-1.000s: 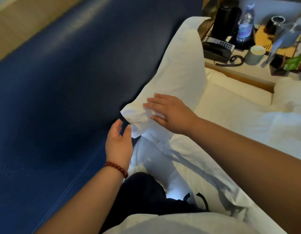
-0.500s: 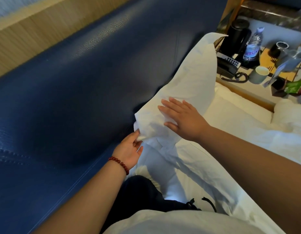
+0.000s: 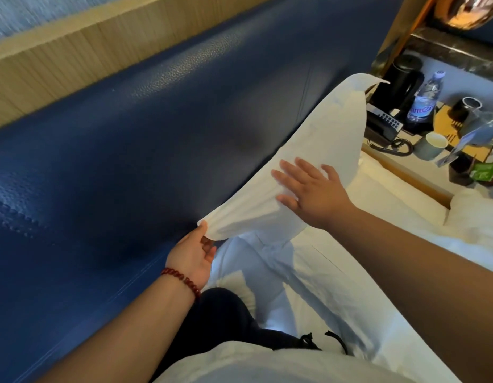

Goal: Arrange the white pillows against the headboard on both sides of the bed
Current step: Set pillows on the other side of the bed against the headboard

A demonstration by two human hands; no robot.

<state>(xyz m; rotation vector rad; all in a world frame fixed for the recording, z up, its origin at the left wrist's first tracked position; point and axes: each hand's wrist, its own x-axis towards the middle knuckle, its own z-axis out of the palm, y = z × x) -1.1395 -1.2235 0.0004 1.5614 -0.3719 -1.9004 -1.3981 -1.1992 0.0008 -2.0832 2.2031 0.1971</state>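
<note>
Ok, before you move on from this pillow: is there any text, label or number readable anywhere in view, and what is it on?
"am e": partial blue letters on the label of the water bottle; the rest of the word curves out of sight.
Phone keypad: the buttons carry markings too small to read.
Green packet: print too blurred to read.
Pillow, headboard, kettle, cup: no text visible.

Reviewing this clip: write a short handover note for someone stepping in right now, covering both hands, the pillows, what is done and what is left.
Left hand: pinching the near corner of the white fabric pillow.
Right hand: flat and open on the pillow's front face.
Pillow: leaning against the padded blue leather headboard, on the side next to the nightstand.
Done: this pillow is nearly placed.
Left: straighten the corner, let go, then place a pillow on the other side, which is out of view.
</note>
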